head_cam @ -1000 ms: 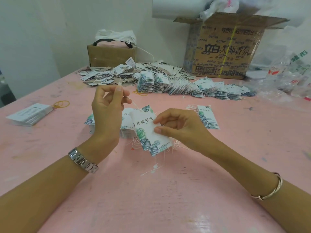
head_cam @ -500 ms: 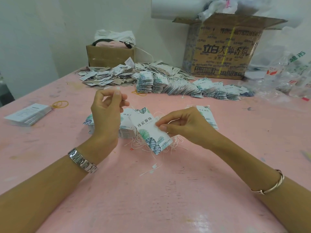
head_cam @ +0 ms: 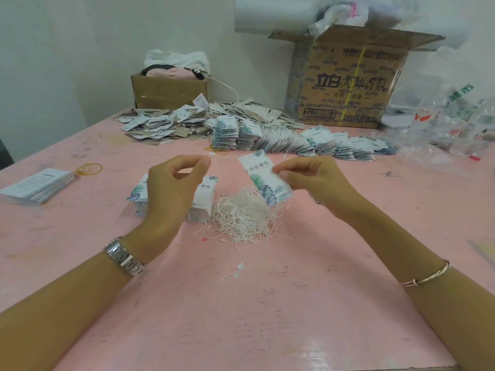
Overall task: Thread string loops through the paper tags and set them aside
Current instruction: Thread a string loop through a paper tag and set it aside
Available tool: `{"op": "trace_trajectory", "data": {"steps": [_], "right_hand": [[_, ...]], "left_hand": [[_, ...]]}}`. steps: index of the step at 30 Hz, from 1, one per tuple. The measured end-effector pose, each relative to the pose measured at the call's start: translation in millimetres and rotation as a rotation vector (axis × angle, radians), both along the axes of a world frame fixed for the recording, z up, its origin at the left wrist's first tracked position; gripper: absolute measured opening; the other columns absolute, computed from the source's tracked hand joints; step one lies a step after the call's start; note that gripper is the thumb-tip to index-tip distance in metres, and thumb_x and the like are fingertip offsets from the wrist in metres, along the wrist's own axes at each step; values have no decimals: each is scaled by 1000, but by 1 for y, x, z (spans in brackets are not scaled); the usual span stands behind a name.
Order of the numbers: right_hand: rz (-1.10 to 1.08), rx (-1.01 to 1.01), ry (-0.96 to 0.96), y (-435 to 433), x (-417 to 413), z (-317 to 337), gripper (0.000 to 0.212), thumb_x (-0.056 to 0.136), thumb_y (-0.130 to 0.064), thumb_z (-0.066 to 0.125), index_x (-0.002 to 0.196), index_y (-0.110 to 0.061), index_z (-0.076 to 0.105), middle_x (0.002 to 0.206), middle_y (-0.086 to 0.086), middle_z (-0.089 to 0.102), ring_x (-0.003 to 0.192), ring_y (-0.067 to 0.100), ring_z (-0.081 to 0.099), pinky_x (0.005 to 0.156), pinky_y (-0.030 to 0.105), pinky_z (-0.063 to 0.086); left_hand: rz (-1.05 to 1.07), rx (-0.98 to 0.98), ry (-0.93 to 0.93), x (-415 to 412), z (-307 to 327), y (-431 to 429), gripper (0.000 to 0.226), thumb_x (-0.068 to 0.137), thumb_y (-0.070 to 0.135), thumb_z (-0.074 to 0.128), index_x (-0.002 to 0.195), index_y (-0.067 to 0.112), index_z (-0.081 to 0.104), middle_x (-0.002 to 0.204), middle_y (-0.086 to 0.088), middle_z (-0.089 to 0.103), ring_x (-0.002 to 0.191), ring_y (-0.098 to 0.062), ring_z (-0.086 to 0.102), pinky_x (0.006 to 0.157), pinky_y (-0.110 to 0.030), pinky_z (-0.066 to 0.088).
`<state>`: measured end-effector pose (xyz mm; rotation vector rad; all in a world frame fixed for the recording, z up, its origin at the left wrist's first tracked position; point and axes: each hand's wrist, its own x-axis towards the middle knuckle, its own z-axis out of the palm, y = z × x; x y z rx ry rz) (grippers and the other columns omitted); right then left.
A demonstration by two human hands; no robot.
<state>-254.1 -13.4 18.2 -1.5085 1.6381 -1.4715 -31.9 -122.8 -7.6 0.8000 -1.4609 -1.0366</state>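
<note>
String loops, cream and loose, lie tangled on the pink table, now uncovered. Right hand pinches one white leaf-printed paper tag, which has lifted rightward off the unthreaded tag stack. Left hand has drawn apart, thumb and forefinger tips closed together; no string between them can be made out. Judgement: threading appears finished, and the tag is due for the finished row beyond.

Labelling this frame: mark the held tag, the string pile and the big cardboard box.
held tag (head_cam: 260,180), head view, printed face
string pile (head_cam: 241,215), head view, middle of the tangle
big cardboard box (head_cam: 348,87), head view, printed front
</note>
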Motion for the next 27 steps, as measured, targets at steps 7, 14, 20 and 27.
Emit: {"op": "trace_trajectory", "data": {"steps": [7, 14, 20, 27], "right_hand": [[-267, 5, -5, -11, -56, -6, 19, 90, 4, 63, 106, -3, 71, 100, 11, 72, 75, 8, 65, 68, 16, 53], [-488, 93, 129, -22, -94, -26, 22, 92, 6, 59, 110, 4, 70, 108, 14, 68, 70, 8, 58, 60, 9, 50], [-579, 154, 237, -17, -111, -35, 22, 92, 4, 59, 110, 3, 71, 112, 17, 70, 88, 23, 62, 84, 38, 54], [-587, 171, 419, -13, -112, -40, 17, 91, -5, 64, 104, -1, 74, 97, 12, 72, 79, 18, 61, 74, 23, 44]], "left_hand": [[-11, -130, -88, -1, 0, 6, 5, 83, 40, 74, 85, 37, 71, 80, 9, 67, 58, 4, 50, 48, -5, 33], [27, -237, -141, -1, -2, 8, 7, 87, 38, 72, 82, 37, 66, 79, 20, 59, 63, 9, 52, 54, -5, 36], [14, -269, -162, -3, -6, 9, 9, 87, 39, 71, 80, 39, 65, 80, 20, 62, 64, 8, 52, 56, -5, 36], [-19, -283, -177, -4, -7, 9, 8, 87, 38, 71, 81, 37, 66, 87, 18, 65, 66, 5, 53, 57, -5, 36]]}}
